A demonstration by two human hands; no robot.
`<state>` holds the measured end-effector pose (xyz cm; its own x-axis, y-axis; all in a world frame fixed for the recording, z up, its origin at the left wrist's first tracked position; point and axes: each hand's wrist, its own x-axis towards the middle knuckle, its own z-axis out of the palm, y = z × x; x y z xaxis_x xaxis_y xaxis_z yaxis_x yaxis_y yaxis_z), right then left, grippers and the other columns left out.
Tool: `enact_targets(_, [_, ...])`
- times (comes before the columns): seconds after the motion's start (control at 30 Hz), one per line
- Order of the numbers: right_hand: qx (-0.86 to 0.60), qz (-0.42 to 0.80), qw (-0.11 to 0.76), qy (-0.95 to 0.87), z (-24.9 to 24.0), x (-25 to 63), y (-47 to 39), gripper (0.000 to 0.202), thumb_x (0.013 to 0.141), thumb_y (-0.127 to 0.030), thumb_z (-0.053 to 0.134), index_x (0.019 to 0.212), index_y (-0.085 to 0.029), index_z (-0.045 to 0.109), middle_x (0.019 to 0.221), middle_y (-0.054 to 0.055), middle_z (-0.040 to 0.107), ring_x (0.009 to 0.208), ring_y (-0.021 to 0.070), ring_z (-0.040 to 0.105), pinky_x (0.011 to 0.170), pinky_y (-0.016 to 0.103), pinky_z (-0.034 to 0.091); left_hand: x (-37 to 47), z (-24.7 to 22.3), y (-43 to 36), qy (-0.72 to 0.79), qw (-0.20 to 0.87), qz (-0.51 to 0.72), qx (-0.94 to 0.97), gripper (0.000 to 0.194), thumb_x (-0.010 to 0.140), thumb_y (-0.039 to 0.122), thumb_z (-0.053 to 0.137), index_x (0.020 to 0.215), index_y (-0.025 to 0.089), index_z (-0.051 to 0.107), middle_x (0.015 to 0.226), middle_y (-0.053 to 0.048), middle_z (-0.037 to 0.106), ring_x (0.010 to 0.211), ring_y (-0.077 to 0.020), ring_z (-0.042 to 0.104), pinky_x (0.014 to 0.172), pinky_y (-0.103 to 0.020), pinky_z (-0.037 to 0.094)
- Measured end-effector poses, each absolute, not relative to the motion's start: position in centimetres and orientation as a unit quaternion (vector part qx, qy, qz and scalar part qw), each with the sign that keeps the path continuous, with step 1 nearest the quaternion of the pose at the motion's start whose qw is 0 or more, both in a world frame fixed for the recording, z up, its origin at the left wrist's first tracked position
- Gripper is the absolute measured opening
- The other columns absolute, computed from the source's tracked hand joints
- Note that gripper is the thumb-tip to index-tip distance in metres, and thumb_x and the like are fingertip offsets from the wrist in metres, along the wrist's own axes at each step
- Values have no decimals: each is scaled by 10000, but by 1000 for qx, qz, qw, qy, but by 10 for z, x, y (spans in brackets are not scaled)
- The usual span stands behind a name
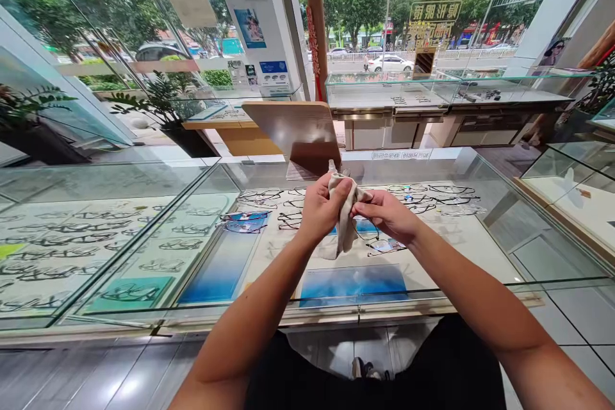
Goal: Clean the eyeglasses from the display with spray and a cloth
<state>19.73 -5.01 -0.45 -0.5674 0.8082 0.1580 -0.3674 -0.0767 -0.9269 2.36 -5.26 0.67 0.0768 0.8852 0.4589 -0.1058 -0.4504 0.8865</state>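
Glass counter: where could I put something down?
Right side: the counter looks bare between the right hand, the glasses and its right edge. The middle is crowded: left hand, right hand, cloth, and a board behind. Frames also fill the left, under glass.

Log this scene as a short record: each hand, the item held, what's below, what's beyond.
Left hand: left hand grips a pale cloth
Right hand: right hand pinches the cloth's edge
Item held: bunched, hanging down; whether it wraps anything cannot be told
Below: glass display counter containing eyeglasses
Beyond: brown-edged panel, then windows onto a street with a white car
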Motion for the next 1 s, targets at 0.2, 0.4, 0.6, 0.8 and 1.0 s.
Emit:
enact_targets(0.2, [-216, 697, 444, -521, -5, 201, -49, 340, 731, -453, 997, 873, -186, 841, 849, 23, 793, 851, 149, 695, 890, 293, 527, 18, 1, -43, 313, 463, 566, 606, 486, 884, 639, 811, 877, 177, 658, 702, 2, 674, 560, -115, 580, 530, -225, 476])
enact_targets(0.4, [-190, 722, 449, -492, -7, 196, -50, 352, 703, -430, 1014, 948, -223, 868, 891, 26, 814, 871, 147, 718, 926, 285, 565, 19, 2, -43, 321, 487, 560, 588, 443, 746, 504, 948, 878, 166, 694, 753, 9, 691, 626, -107, 576, 598, -210, 494])
enact_targets(0.6, [-193, 716, 454, -493, -12, 187, -49, 369, 694, -455, 1014, 916, -210, 851, 846, 23, 788, 849, 151, 694, 876, 281, 565, 29, 3, -47, 344, 379, 632, 582, 496, 843, 624, 841, 768, 161, 677, 649, 20, 613, 569, -93, 474, 549, -212, 420])
enact_targets(0.8, [-206, 641, 491, -553, 8, 200, -51, 386, 734, -518, 982, 823, -199, 784, 862, 23, 766, 858, 158, 681, 914, 323, 536, 27, 21, -40, 310, 331, 660, 599, 606, 975, 734, 640, 757, 169, 651, 638, 2, 586, 565, -105, 483, 547, -235, 423])
enact_targets(1.0, [-165, 580, 470, -645, 78, 232, -49, 326, 825, -480, 928, 812, -214, 740, 848, 12, 709, 872, 165, 695, 878, 332, 559, -1, 89, -15, 248, 258, 693, 626, 480, 944, 700, 726, 1052, 234, 752, 733, -8, 644, 594, -123, 569, 532, -242, 467])
